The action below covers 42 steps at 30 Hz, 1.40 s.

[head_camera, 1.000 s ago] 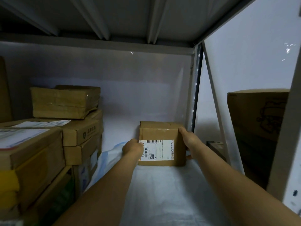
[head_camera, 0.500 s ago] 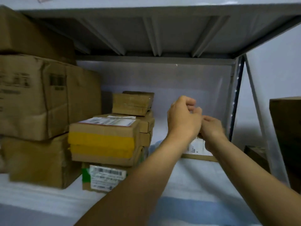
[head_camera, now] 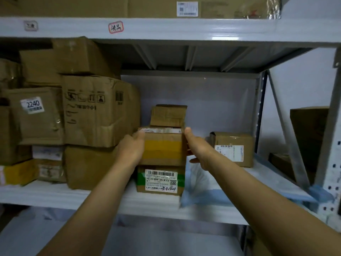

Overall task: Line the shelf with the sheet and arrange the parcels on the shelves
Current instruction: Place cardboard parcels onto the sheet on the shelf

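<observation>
Both hands grasp a yellow-taped parcel stacked on a barcode-labelled box on the sheet-lined shelf, left hand and right hand on opposite sides. A nearby carton's sticker reads "2240". Half a second earlier the hands hovered together, holding nothing, near the small labelled parcel, now standing apart at right.

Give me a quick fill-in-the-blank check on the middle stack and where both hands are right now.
1. Both hands are at the sides of the box with the ____ tape band.
2. That box sits directly on top of the box with the ____ stripe.
3. The left hand is at the box's left side, the right hand at its ____ side.
4. The small labelled box stands alone to the ____ of the stack.

Missing words: yellow; green; right; right
</observation>
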Available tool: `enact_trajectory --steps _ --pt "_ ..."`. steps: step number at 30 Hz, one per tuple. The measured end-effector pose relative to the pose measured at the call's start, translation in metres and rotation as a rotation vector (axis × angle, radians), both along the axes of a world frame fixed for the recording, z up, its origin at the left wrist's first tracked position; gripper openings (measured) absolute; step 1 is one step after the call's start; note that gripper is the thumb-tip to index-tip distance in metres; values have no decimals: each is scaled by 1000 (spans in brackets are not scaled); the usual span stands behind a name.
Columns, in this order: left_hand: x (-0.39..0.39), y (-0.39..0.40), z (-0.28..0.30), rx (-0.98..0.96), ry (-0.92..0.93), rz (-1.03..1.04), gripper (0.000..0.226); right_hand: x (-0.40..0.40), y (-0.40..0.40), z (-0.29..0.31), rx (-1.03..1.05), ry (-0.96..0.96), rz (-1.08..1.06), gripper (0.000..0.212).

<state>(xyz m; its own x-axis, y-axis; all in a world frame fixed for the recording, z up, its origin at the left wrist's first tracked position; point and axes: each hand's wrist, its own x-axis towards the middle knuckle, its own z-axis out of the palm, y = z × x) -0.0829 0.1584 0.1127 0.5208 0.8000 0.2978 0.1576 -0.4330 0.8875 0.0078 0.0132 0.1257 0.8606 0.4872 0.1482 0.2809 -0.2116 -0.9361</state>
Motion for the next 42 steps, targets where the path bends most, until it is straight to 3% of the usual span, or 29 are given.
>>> enact_trajectory --steps 2,6,11,17,20,24,27,29,37,42 --pt "-6 -4 -4 -77 -52 -87 57 -5 5 0 45 5 -38 59" --pt "-19 -18 -10 -169 -340 -149 33 -5 -4 -2 239 -45 -87 32" --pt "-14 -53 -1 -55 -515 -257 12 9 -33 11 373 -100 -217 38" --pt "34 -102 -3 231 -498 -487 68 47 -99 14 574 77 -255 65" --pt "66 -125 -14 284 -443 -539 68 78 -134 6 582 161 -289 72" --pt "114 -147 -32 219 -364 -548 38 112 -173 -11 462 185 -352 58" --pt "142 -160 -39 92 -220 -563 33 138 -195 -22 390 180 -388 25" --pt "160 -166 -42 7 -197 -612 31 154 -205 -29 348 148 -384 18" --pt "230 -163 -75 34 20 -608 28 196 -209 -66 -130 -18 -359 34" --pt "254 -153 -77 192 155 -598 32 218 -199 -64 -220 0 -369 57"
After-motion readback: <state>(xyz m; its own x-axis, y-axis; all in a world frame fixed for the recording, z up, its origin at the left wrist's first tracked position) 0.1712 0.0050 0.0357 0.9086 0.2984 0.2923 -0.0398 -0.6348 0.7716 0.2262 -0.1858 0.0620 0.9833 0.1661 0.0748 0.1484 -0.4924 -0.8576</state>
